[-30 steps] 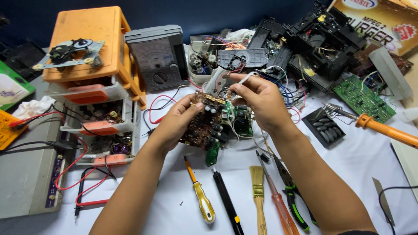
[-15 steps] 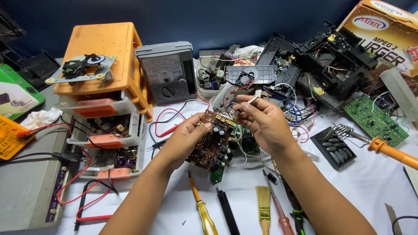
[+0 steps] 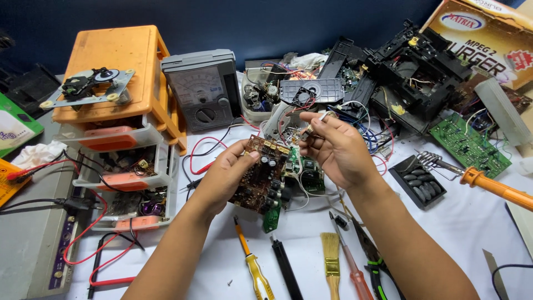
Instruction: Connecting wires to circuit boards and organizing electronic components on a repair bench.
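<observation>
While the board is gripped at its 9 o'clock edge by the left hand, its long axis runs 1 to 7 o'clock. A small part is pinched by the right hand at the board's 2 o'clock.

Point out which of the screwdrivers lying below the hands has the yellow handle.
It is the left screwdriver, with an orange shaft and yellow handle, lying below the left hand. The other screwdriver, right of the brush, has a red handle.

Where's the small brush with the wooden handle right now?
In the head view, the brush lies on the white table near the bottom edge, just right of centre, between a black-handled tool and a red-handled screwdriver, below the right hand.
</observation>
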